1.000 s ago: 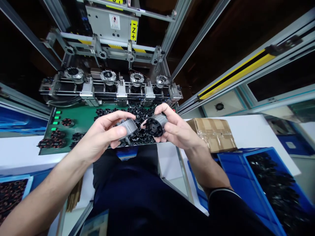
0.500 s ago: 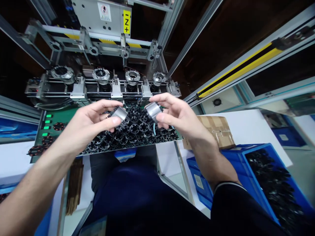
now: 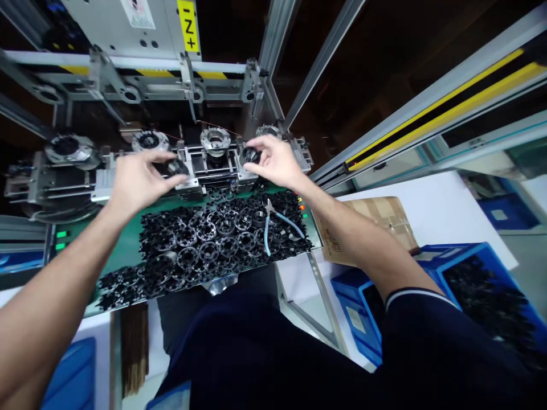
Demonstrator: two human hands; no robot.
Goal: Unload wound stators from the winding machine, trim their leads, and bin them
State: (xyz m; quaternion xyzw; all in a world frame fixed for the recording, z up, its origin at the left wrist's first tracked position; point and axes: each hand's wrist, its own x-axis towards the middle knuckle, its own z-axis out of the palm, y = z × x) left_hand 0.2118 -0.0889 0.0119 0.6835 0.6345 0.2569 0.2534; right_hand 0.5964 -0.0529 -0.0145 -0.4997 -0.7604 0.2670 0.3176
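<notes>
Both hands moved fwd from over heap of black plastic parts, now below fingers | left hand: fingers grasping black plastic ring part | right hand: fingers grasping 2nd black plastic ring part | round steel fixture nest btwn fingers, parts just beside it

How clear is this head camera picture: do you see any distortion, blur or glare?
In the head view, wide-angle distortion makes the frame rail lean toward the edge; the black parts are dark and lose detail in the pile; the left hand and right hand show no strong blur; the white bench is bright, without clear glare.
</notes>
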